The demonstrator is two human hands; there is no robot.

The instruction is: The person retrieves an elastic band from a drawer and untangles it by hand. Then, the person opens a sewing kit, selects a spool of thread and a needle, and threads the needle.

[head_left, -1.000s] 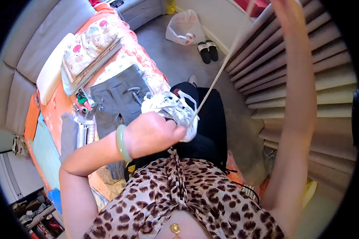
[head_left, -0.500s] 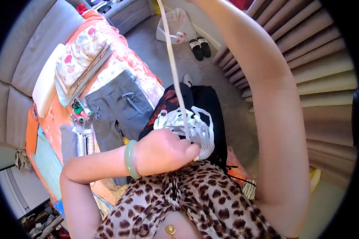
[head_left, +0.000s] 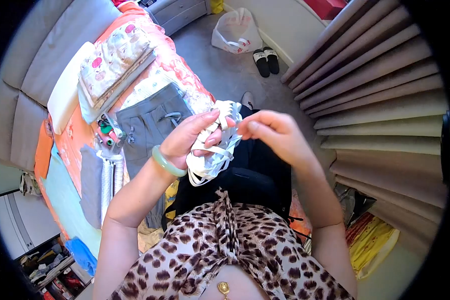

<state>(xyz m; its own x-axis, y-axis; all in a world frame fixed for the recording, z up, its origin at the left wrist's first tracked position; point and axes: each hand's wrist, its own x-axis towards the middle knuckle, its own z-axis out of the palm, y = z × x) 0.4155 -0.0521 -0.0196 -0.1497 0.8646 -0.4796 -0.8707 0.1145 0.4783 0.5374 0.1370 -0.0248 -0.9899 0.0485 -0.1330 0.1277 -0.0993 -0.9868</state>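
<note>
A loose bundle of flat white elastic band (head_left: 207, 167) lies in my left hand (head_left: 182, 135), with the fingers and thumb curled round its loops. A pale green bangle (head_left: 167, 162) circles that wrist. At the bundle's right edge is my right hand (head_left: 275, 132), its fingers bent together in a pinch. Whatever is between those fingertips, perhaps an end of the band, I cannot make out. Both hands are above my dark-clothed lap (head_left: 240, 190).
On the bed to the left lie grey trousers (head_left: 152, 120), folded patterned bedding (head_left: 112, 60), a clear container of thread spools (head_left: 109, 135) and a folded grey garment (head_left: 91, 185). Black slippers (head_left: 266, 61) and a white bag (head_left: 236, 32) are on the floor. Pleated curtains (head_left: 375, 90) hang at right.
My right hand has come down from the top edge to the bundle, and the long stretched strip no longer shows. My left hand has turned and risen slightly, with the bundle in it.
</note>
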